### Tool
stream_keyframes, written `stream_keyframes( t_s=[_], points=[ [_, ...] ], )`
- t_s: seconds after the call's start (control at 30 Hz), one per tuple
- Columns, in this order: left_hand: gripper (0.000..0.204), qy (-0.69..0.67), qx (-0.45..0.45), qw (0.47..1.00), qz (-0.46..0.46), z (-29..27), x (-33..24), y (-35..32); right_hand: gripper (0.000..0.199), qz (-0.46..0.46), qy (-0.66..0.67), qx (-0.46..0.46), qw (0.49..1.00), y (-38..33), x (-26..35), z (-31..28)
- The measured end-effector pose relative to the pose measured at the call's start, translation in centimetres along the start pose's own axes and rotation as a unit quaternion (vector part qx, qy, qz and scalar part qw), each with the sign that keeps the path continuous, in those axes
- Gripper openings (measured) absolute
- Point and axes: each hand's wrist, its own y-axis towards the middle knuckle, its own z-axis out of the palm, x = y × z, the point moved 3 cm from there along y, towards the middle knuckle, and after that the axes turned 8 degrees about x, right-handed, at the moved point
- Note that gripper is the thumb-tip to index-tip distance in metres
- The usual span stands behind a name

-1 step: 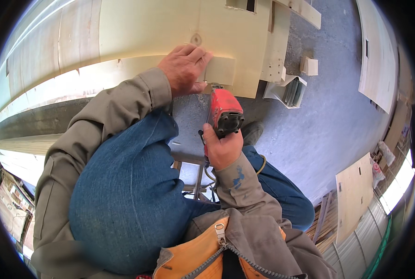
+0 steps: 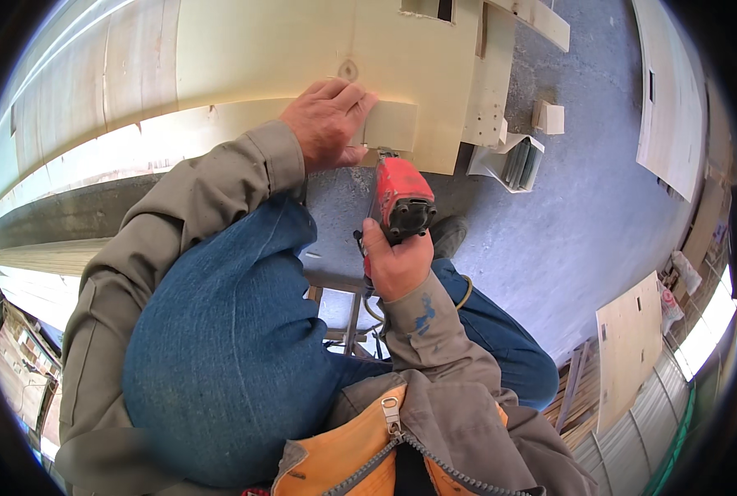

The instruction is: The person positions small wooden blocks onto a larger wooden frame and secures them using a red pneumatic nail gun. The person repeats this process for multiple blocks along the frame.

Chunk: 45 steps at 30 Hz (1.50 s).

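My right hand (image 2: 397, 263) is wrapped round the handle of a red and black nail gun (image 2: 403, 186), and a thin hose runs off near my right wrist. The gun's nose meets the near edge of a pale wooden strip (image 2: 391, 126); whether it touches is hard to tell. This strip lies along the near edge of a large plywood panel (image 2: 261, 50). My left hand (image 2: 329, 122) grips the strip just left of the nose, fingers bent over its top and thumb at the near edge.
On the concrete floor to the right are a small wood block (image 2: 548, 117) and an opened packet of dark strips (image 2: 519, 163). Plywood sheets (image 2: 670, 99) lie at the far right. Another slotted panel (image 2: 630, 351) leans lower right. Stacked boards (image 2: 50, 255) are at left.
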Motion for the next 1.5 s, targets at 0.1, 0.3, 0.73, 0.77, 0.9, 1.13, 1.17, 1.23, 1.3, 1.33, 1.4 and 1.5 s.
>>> stream_keyframes(
  t_s=[0.1, 0.3, 0.73, 0.77, 0.9, 1.13, 1.17, 1.23, 1.3, 1.33, 1.4, 1.5],
  points=[
    [0.082, -0.001, -0.007, 1.0, -0.001, -0.1, 0.0, 0.1, 0.041, -0.04, -0.021, -0.001, 0.999, 0.5, 0.0, -0.7],
    [0.081, -0.004, -0.006, 1.0, -0.007, -0.5, -0.2, 0.2, 0.041, 0.017, -0.009, -0.001, 1.0, 1.5, 0.5, -2.3],
    [0.079, -0.023, -0.009, 0.999, -0.021, -0.7, -0.3, 0.5, 0.03, 0.067, -0.004, -0.002, 0.998, 3.4, -0.6, -3.2],
    [0.079, -0.028, -0.007, 0.999, -0.028, -0.7, -0.3, 0.5, 0.03, 0.061, -0.02, 0.006, 0.998, 3.4, -0.6, -3.3],
    [0.077, -0.034, -0.001, 0.999, -0.039, -0.8, -0.2, 0.7, 0.031, 0.091, 0.001, 0.009, 0.996, 3.4, -0.5, -3.3],
    [0.08, -0.031, 0.009, 0.998, -0.057, -1.0, -0.2, 0.6, 0.031, 0.121, 0.036, 0.016, 0.992, 3.2, -0.1, -3.7],
    [0.08, -0.032, 0.005, 0.998, -0.054, -1.1, -0.3, 0.6, 0.031, 0.095, 0.025, 0.007, 0.995, 3.3, -0.8, -3.7],
    [0.08, -0.037, 0.003, 0.998, -0.052, -1.0, -0.3, 0.6, 0.03, 0.066, 0.011, 0.0, 0.998, 3.3, -1.0, -3.7],
    [0.079, -0.043, 0.007, 0.998, -0.05, -1.0, -0.1, 0.6, 0.03, 0.064, 0.008, 0.004, 0.998, 3.3, -0.9, -3.7],
    [0.078, -0.043, 0.005, 0.998, -0.052, -1.0, -0.1, 0.5, 0.03, 0.065, 0.009, 0.007, 0.998, 3.3, -0.8, -3.7],
    [0.076, -0.043, 0.002, 0.998, -0.055, -0.9, 0.0, 0.6, 0.03, 0.072, 0.016, 0.016, 0.997, 3.4, -0.3, -3.8],
    [0.076, -0.037, 0.009, 0.998, -0.058, -0.8, -0.1, 0.6, 0.031, 0.064, 0.027, 0.022, 0.997, 3.4, -0.1, -3.8]
  ],
)
